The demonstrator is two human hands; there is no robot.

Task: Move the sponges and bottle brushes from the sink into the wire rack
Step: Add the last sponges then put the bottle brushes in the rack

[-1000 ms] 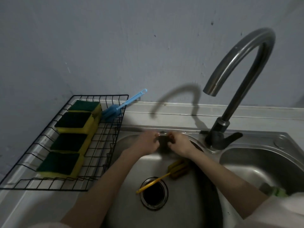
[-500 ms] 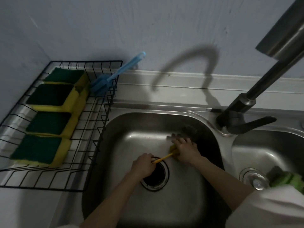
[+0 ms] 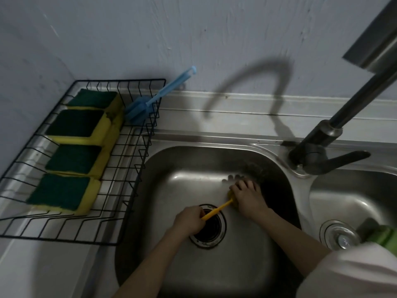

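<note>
A yellow bottle brush lies in the left sink basin near the drain. My left hand is closed on the end of its handle. My right hand rests over its yellow head, fingers curled on it. The black wire rack stands left of the sink and holds several green-and-yellow sponges. A blue bottle brush leans in the rack's back right corner, its handle sticking out over the rim.
A dark faucet with its lever stands between the two basins at the right. The right basin holds a drain plug and something green at the frame edge. A wall runs along the back.
Both hands dropped from the back wall of the basin to the yellow brush near the drain and took hold of it. The view tilted downward.
</note>
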